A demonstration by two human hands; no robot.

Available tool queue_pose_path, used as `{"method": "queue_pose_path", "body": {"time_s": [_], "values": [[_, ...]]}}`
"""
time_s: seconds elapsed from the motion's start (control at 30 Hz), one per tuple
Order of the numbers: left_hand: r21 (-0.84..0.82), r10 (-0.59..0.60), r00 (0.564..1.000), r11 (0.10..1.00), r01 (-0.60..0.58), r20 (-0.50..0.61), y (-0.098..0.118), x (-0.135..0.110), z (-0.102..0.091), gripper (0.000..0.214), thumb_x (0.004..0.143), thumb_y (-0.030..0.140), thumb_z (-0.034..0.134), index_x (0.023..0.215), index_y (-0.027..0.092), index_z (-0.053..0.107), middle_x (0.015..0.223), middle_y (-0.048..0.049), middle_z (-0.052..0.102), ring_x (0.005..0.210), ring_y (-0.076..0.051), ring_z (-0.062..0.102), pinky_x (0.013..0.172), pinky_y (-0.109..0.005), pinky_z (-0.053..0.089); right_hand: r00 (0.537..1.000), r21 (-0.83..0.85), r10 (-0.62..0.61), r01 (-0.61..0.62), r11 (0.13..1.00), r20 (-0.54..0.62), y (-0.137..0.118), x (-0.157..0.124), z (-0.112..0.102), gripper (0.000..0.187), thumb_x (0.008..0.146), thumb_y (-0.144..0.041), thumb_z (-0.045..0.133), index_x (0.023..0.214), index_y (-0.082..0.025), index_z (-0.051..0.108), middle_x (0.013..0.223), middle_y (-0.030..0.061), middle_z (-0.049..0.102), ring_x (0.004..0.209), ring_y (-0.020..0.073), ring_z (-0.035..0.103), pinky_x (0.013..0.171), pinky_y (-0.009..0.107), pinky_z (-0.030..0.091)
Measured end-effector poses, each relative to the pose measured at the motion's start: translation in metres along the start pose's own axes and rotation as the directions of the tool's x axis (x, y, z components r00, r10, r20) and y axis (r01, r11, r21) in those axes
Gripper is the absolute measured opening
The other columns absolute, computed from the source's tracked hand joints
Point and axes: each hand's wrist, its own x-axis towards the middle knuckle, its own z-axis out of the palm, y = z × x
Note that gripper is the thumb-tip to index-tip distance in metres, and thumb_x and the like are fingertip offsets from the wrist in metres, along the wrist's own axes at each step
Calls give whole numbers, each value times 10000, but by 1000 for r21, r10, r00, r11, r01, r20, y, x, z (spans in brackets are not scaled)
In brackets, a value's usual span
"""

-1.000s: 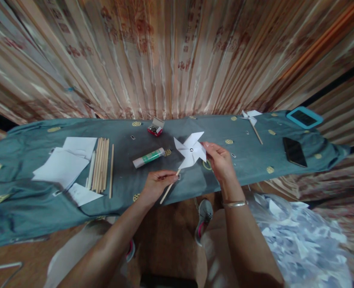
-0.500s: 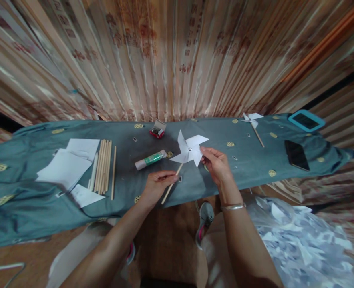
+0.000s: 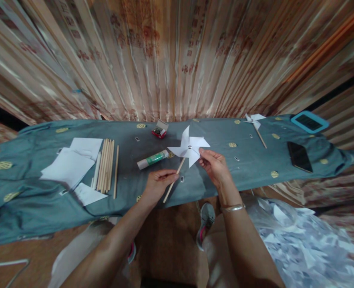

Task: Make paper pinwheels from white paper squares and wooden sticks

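Note:
A white paper pinwheel (image 3: 197, 143) with a dark pin at its centre is held over the table, in front of me. My left hand (image 3: 159, 185) pinches its wooden stick (image 3: 182, 164) a little below the blades, and the stick's lower end slants down past the fingers. At the right edge of the blades, my right hand (image 3: 213, 165) has thumb and forefinger closed on the paper. A green and white glue stick (image 3: 153, 159) lies just beyond my left hand. Behind it sits an open small red box (image 3: 159, 133) of dark pins.
White paper sheets (image 3: 67, 166) and a row of wooden sticks (image 3: 105, 166) lie at the left on the cloth-covered table (image 3: 213, 180). Another pinwheel (image 3: 256, 120), a blue-framed tablet (image 3: 309, 122) and a black phone (image 3: 299, 157) are at the right. A bag of folded white paper pieces (image 3: 309, 244) stands below.
The pinwheel's blades have turned a little around the pin. Both hands stay at nearly the same places, and the whole view has shifted slightly.

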Motion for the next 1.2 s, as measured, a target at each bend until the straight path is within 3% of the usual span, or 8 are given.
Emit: {"method": "queue_pose_path", "body": {"time_s": [0.3, 0.8, 1.0, 1.2], "values": [[-49, -11, 999, 999, 10, -31, 2, 1, 2, 310, 417, 366, 886, 653, 196, 779, 568, 0, 683, 529, -102, 528, 536, -222, 400, 999, 29, 33, -33, 999, 6, 1, -2, 4, 369, 407, -400, 915, 571, -160, 688, 473, -37, 591, 447, 38, 478, 443, 174, 346], [-40, 2, 999, 999, -4, -43, 3, 1, 2, 305, 458, 353, 876, 690, 180, 782, 612, -16, 696, 569, -120, 546, 581, -241, 422, 997, 39, 50, -53, 998, 59, 5, -8, 9, 371, 439, -443, 907, 599, -172, 710, 539, -11, 646, 488, 54, 485, 484, 195, 359], [-232, -52, 997, 972, 37, -60, 7, 2, 7, 340, 426, 327, 905, 691, 165, 770, 646, -14, 708, 594, -103, 567, 642, -237, 444, 988, -180, 15, 13, 984, 152, 17, -19, 13, 345, 568, -513, 828, 626, -191, 719, 630, 8, 691, 535, 81, 493, 557, 235, 386], [-342, -21, 994, 940, -16, -104, 13, 5, 6, 335, 437, 309, 901, 702, 155, 767, 682, -22, 722, 660, -115, 595, 689, -243, 442, 940, -337, 66, 54, 940, 336, 35, -45, 29, 332, 576, -508, 817, 611, -194, 713, 588, -18, 661, 555, 105, 507, 568, 247, 394]]}}
